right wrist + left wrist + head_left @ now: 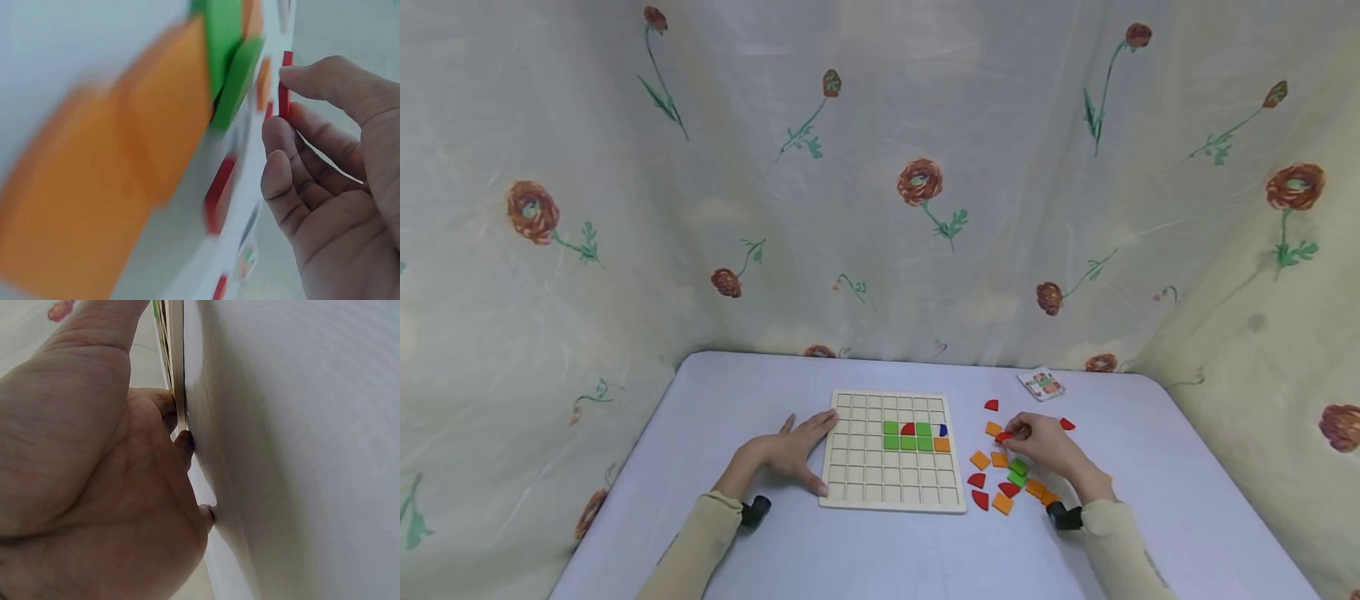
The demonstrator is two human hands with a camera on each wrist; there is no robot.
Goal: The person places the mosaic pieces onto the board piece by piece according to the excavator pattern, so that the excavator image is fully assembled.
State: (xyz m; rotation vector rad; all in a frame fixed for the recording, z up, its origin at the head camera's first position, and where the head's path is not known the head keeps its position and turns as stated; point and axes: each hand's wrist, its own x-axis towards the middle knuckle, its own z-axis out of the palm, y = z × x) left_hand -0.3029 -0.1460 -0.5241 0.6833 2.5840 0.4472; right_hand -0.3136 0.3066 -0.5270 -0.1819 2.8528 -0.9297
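Sleeved forearms closest, resting on pale lilac bench (820, 550). Left hand (790, 454) flat, fingers spread, bracing left edge of square wooden grid board (850, 467). Right hand (1045, 446) pinching small red quarter-round tile (1003, 437) right of board, among scattered orange, green, red tiles (1002, 502). Few tiles already sit in grid.

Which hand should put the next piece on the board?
Probably the right hand: it already pinches a red piece beside the loose pieces. The left hand lies flat against the board edge, steadying it.
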